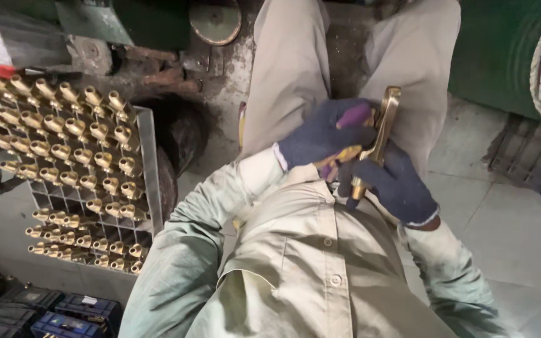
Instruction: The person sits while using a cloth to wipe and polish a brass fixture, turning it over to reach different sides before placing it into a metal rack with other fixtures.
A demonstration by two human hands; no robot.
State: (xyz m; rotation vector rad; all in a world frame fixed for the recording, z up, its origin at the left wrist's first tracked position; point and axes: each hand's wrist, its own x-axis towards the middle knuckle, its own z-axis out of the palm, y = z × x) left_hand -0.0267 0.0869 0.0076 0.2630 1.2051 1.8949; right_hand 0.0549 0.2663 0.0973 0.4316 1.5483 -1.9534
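Observation:
I sit in pale khaki work clothes, looking down at my lap. Both hands wear dark blue knit gloves. My right hand (396, 184) grips the lower end of a long brass fitting (380, 134) that stands almost upright over my thighs. My left hand (324, 134) closes around the fitting's middle from the left, with a purple and yellow cloth (353, 117) pressed between glove and brass. The top of the fitting sticks out above both hands.
A grey grid rack (148, 169) at my left holds several rows of brass fittings (64, 150) standing in its cells. Dark blue cases (64, 313) lie at the lower left. A round metal disc (215, 22) and a green machine base (502, 50) stand ahead.

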